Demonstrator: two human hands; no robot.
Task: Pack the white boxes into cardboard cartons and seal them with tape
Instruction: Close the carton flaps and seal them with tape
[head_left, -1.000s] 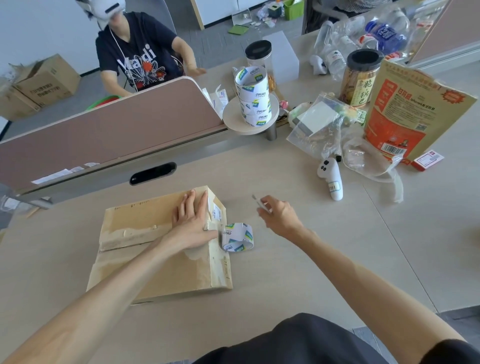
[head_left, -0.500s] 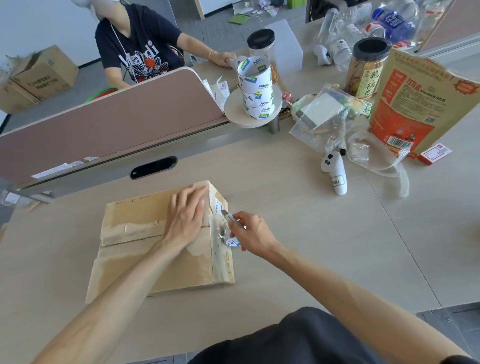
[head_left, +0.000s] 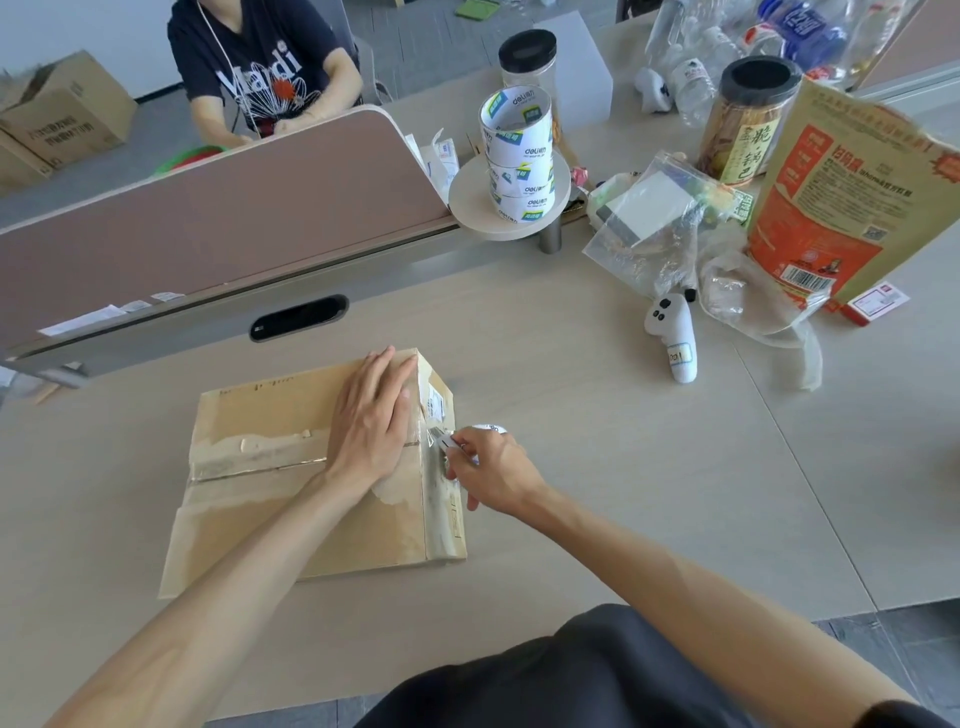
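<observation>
A closed brown cardboard carton lies on the desk in front of me, with clear tape along its top seam. My left hand rests flat on the carton's top near the right edge, holding nothing. My right hand is at the carton's right side, pinching a small white cutter against the tape there. A white tape roll is mostly hidden behind my right hand. No white boxes are visible.
A stack of tape rolls stands on a round shelf beyond the carton. A white controller, plastic bags, an orange packet and jars crowd the right. A divider separates me from a seated person.
My right hand moved left from open desk to the carton's right side, bringing the cutter to the tape and covering the roll. My left hand stayed on the carton top.
</observation>
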